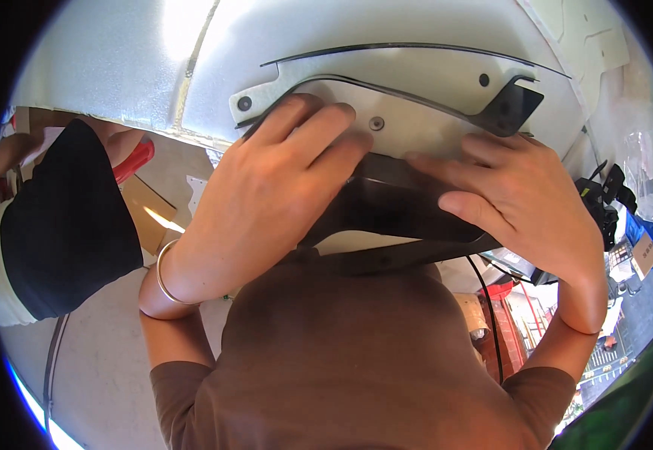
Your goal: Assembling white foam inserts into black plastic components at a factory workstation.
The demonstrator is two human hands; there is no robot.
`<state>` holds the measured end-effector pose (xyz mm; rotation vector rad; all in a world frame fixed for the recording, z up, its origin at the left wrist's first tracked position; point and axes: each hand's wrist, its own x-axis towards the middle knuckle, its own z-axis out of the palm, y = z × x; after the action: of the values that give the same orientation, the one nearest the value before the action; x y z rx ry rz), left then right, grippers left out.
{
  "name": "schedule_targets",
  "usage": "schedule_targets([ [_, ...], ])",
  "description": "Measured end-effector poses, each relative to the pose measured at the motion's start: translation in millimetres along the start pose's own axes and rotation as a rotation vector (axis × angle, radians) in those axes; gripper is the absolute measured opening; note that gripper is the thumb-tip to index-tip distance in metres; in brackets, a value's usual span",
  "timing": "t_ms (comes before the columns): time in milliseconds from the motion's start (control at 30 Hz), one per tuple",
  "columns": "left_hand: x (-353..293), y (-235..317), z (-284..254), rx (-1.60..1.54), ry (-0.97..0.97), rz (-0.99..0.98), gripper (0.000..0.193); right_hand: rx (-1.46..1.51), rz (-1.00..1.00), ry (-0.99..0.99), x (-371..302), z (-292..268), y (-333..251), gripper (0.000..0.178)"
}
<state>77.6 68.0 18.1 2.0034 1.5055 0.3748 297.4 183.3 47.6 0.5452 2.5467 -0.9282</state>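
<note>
A black curved moulded part [401, 199] lies between my hands, tilted against my front. Behind it is a pale plate [416, 97] with dark-edged holes, a small round fastener [376, 124] and black edging. My left hand [281, 165], with a bangle at the wrist, has its fingers bent at the plate's black strip and the upper left of the moulded part; its fingertips are partly hidden. On the other side, my right hand [517, 184] grips the moulded part, thumb on its front and index fingertip along its upper edge. Its other fingers curl below a black angled tab [517, 109].
A large pale work surface [116, 60] with a seam spans the far side. Another person's black-clothed limb [79, 225] is close at the left, beside a red object [137, 159] and cardboard [146, 214]. Black cables [484, 300] hang at the right, near clear plastic wrapping [645, 169].
</note>
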Motion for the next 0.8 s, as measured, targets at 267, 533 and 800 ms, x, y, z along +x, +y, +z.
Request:
schedule_targets([
  [267, 19, 12, -14, 0.007, -0.237, -0.02, 0.058, 0.018, 0.086, 0.066, 2, 7, -8, 0.042],
  [533, 23, -3, -15, -0.044, -0.309, 0.084, 0.052, -0.02, -0.018, 0.055, -7, 2, 11, 0.043],
  [800, 32, -4, -16, -0.295, -0.33, -0.004, 0.043, 0.249, 0.062, 0.304, -52, 11, 30, 0.04],
])
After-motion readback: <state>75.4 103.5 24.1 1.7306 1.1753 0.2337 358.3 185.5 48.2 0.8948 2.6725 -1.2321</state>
